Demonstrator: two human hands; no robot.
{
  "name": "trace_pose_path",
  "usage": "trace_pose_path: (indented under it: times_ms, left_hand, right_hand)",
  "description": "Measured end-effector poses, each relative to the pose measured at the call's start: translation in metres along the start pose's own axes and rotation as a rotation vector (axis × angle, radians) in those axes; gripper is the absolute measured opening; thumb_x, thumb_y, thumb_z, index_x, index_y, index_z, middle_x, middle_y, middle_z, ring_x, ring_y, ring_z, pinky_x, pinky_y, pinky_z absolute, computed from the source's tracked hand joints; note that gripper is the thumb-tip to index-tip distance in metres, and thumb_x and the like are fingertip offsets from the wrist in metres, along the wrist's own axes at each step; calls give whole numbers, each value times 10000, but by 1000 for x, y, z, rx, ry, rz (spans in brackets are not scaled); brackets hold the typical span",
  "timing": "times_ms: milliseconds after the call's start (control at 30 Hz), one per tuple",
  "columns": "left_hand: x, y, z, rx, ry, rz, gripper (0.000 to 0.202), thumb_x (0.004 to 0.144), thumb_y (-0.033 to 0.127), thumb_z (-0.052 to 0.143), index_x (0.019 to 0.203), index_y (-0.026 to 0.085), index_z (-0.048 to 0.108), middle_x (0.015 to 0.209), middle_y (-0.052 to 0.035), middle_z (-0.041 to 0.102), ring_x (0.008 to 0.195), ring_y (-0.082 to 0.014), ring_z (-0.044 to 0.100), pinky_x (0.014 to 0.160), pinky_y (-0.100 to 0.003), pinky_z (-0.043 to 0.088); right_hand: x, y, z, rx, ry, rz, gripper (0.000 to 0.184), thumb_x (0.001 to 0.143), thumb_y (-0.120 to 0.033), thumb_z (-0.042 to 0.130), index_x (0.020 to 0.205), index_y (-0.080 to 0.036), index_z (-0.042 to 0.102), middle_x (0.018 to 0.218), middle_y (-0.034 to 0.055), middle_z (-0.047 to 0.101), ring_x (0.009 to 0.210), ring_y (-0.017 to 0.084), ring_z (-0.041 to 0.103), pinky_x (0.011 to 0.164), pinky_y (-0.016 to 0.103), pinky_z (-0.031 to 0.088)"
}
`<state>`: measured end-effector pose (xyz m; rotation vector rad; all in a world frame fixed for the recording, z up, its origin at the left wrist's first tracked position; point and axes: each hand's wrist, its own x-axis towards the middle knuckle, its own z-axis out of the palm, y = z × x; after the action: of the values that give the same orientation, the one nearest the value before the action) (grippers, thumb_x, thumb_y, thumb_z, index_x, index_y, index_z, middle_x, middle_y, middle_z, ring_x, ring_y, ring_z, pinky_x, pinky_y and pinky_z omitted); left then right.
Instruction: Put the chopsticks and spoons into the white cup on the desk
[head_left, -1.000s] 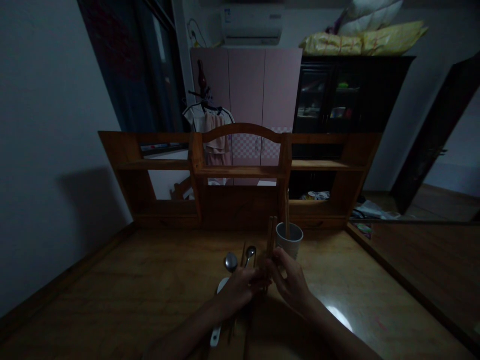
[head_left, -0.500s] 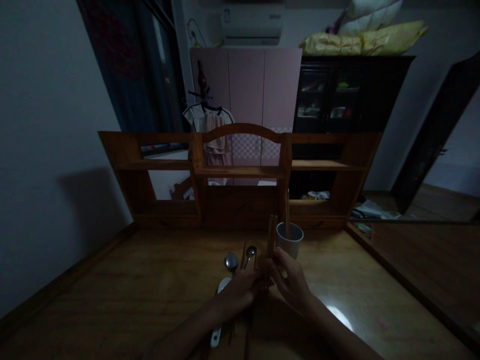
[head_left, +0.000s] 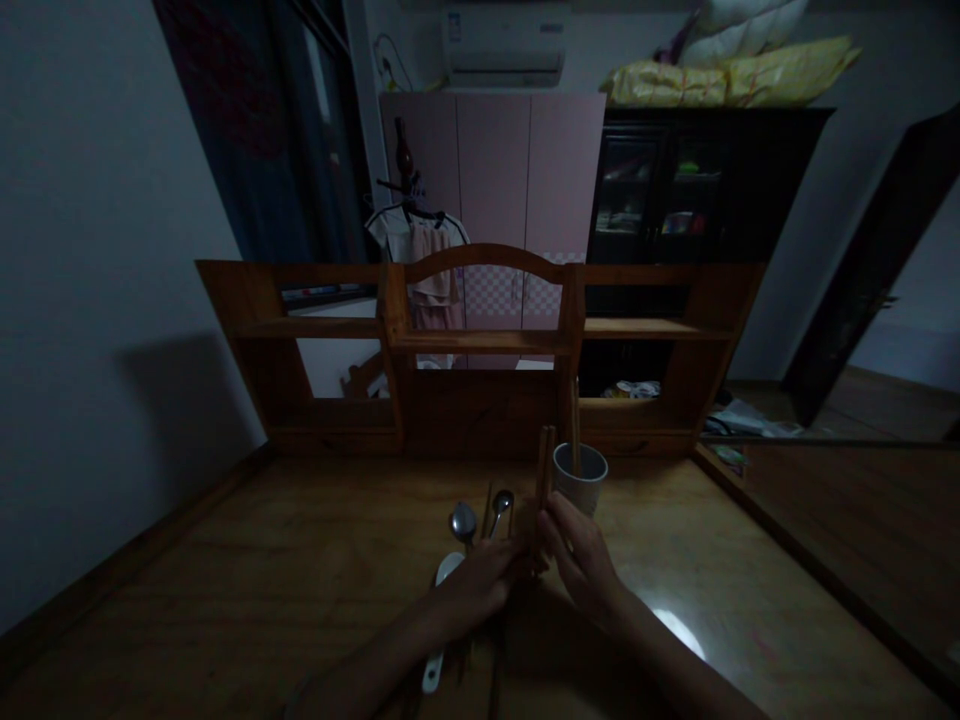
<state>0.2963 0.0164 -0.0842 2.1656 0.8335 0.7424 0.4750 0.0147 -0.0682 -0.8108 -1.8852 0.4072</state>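
Observation:
A pair of wooden chopsticks (head_left: 545, 465) stands upright between my two hands. My right hand (head_left: 581, 548) is closed around their middle. Low on the same chopsticks, my left hand (head_left: 491, 577) has its fingers closed; their tips are partly hidden. Just behind my right hand stands a grey cup (head_left: 581, 485) with chopsticks (head_left: 575, 425) leaning in it. Beside and under my left hand lie a metal spoon (head_left: 463, 522), a smaller metal spoon (head_left: 502, 503), a white spoon (head_left: 448, 568) and more chopsticks, partly covered by my forearm.
All of this is on a wooden desk (head_left: 337, 560), with a wooden shelf unit (head_left: 480, 345) along its back edge. A wall (head_left: 97, 330) borders the left side. A raised wooden edge (head_left: 795, 560) runs down the right. Light glares on the desktop near my right forearm.
Almost everything stays in place. My right hand's fingers have shifted slightly on the upright chopsticks, and the view has tilted very little.

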Motion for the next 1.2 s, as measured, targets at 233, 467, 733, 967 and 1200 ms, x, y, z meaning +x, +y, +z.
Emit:
trace_pose_path:
  times_ms: [233, 467, 733, 967, 1200]
  left_hand:
    - [0, -3, 3, 7, 28, -7, 309, 952, 231, 422, 1209, 275, 588, 1077, 1, 679, 931, -155, 647, 780, -219, 466]
    - [-1, 5, -1, 18, 28, -40, 280, 959, 281, 428, 1186, 265, 592, 1068, -5, 677, 907, -163, 641, 759, -232, 458]
    - [0, 6, 0, 17, 41, -61, 255, 955, 329, 439, 1123, 257, 616, 1034, 2, 685, 917, -156, 645, 794, -224, 460]
    - [-1, 6, 0, 15, 39, -81, 270, 946, 386, 448, 1079, 229, 623, 967, -16, 693, 870, -174, 653, 760, -241, 470]
    - [0, 9, -1, 27, 36, -61, 284, 953, 385, 434, 1126, 241, 607, 1010, -17, 685, 909, -172, 643, 780, -237, 463]
  right_hand:
    - [1, 0, 0, 47, -31, 65, 210, 1011, -294, 348, 1049, -203, 533, 818, 37, 519, 723, 165, 513, 679, 269, 438]
    - [0, -1, -2, 43, -48, 86, 343, 1013, -318, 318, 1308, -221, 465, 761, 25, 495, 660, 168, 490, 651, 271, 445]
    - [1, -6, -2, 56, -36, 86, 290, 1003, -282, 349, 1273, -219, 434, 850, 29, 564, 731, 156, 552, 694, 253, 458]
    - [1, -5, -2, 48, -16, 43, 232, 998, -269, 361, 1204, -214, 453, 861, 34, 576, 745, 160, 564, 679, 254, 449]
    - [0, -2, -1, 37, -11, 43, 190, 996, -272, 374, 1147, -215, 475, 844, 31, 565, 733, 158, 558, 662, 251, 445]
